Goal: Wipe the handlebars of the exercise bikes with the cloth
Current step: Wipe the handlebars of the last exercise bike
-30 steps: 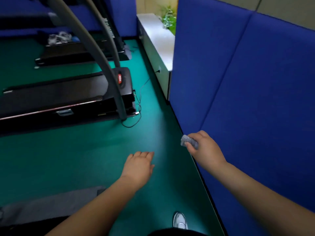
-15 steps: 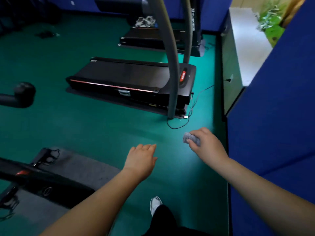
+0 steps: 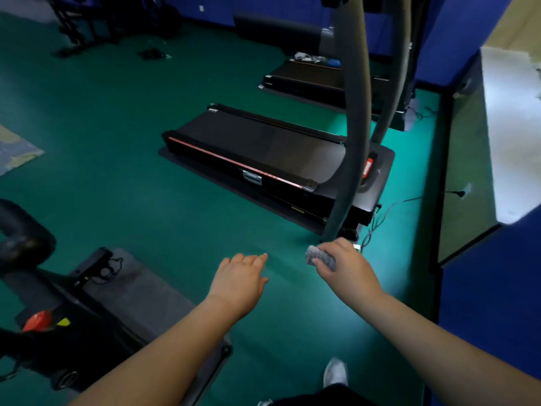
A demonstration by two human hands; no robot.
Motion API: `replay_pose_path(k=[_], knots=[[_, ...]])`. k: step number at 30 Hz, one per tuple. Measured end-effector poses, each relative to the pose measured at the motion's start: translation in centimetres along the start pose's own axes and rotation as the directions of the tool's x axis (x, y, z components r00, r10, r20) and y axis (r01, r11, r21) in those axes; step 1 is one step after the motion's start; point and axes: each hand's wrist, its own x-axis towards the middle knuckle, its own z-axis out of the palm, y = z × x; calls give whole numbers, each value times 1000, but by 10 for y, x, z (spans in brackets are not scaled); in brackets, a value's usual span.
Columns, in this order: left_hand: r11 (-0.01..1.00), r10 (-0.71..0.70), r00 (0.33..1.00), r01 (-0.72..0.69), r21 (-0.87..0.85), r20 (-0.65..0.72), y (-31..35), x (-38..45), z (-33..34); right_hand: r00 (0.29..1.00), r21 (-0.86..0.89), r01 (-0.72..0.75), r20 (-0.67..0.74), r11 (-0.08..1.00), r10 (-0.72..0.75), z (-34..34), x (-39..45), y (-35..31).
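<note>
Cloth (image 3: 320, 257) sits bunched in the right hand (image 3: 344, 266), fingers curled round it, so we judge it kept ready for wiping. We note the left hand (image 3: 238, 281) empty, palm down, fingers straight and close together, free to steady a bar. Both hang over green floor (image 3: 117, 142), touching no equipment. We see a dark padded handlebar (image 3: 20, 230) at the left edge, well apart from the cloth; wiping is not yet begun. A treadmill (image 3: 263, 153) stands ahead.
</note>
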Motion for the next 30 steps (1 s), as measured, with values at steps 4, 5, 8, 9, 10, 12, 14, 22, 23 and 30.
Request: replay_pose_path(k=[4, 5, 8, 9, 10, 12, 14, 22, 23, 30], knots=[[991, -134, 991, 134, -32, -4, -23, 37, -2, 989, 5, 122, 82, 992, -122, 8, 74, -6], [984, -172, 985, 172, -37, 1, -28, 47, -1, 982, 4, 160, 97, 987, -159, 9, 94, -8], [949, -308, 951, 309, -55, 24, -44, 75, -2, 951, 3, 273, 149, 962, -270, 10, 157, -13], [933, -353, 935, 354, -58, 26, -49, 84, -4, 939, 7, 307, 163, 952, -304, 11, 179, -14], [916, -396, 918, 396, -61, 26, -53, 92, -5, 924, 12, 342, 179, 940, -338, 11, 200, -17], [875, -478, 878, 478, -74, 29, -62, 105, -10, 887, 22, 415, 214, 910, -409, 15, 237, -24], [831, -549, 836, 548, -97, 24, -70, 112, -15, 848, 39, 478, 238, 878, -473, 20, 267, -36], [552, -819, 571, 810, -198, 51, -105, 79, -12, 617, 174, 671, 407, 720, -673, 86, 325, -126], [516, -842, 537, 832, -205, 59, -111, 74, -10, 587, 191, 687, 422, 701, -691, 96, 327, -140], [347, -924, 373, 909, -230, 81, -170, 59, 1, 413, 275, 771, 472, 575, -779, 156, 342, -228]])
